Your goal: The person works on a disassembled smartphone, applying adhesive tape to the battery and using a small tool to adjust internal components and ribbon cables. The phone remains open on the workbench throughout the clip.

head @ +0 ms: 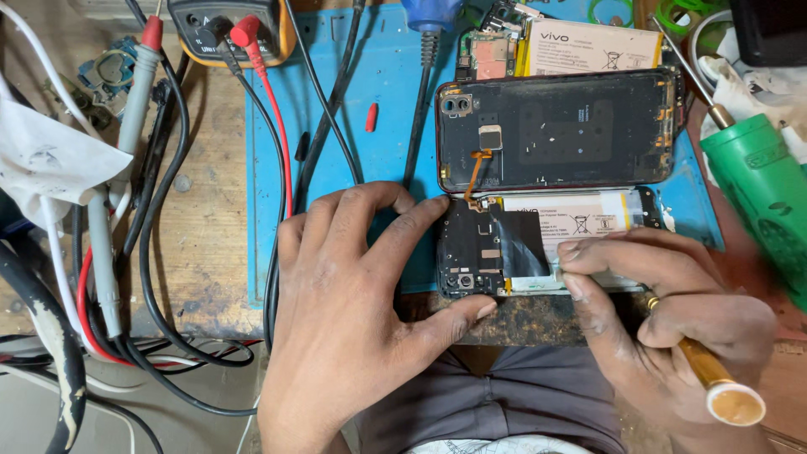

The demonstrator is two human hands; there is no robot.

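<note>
An opened smartphone body (487,252) lies at the near edge of a blue mat (378,92), its white battery (588,223) and black board cover exposed. Its black back cover (559,130) lies flipped open just behind, joined by an orange flex cable (476,172). My left hand (353,319) pins the phone's left end between forefinger and thumb. My right hand (664,319) rests fingertips on the phone's lower edge beside a black film flap (519,244) and grips a tool with a yellow wooden handle (714,382).
A second phone with a white battery (588,46) lies at the back. A multimeter (235,29) with red and black probe leads sits back left, tangled cables (126,277) left. A green tool (761,193) lies right. A small red piece (371,116) rests on the mat.
</note>
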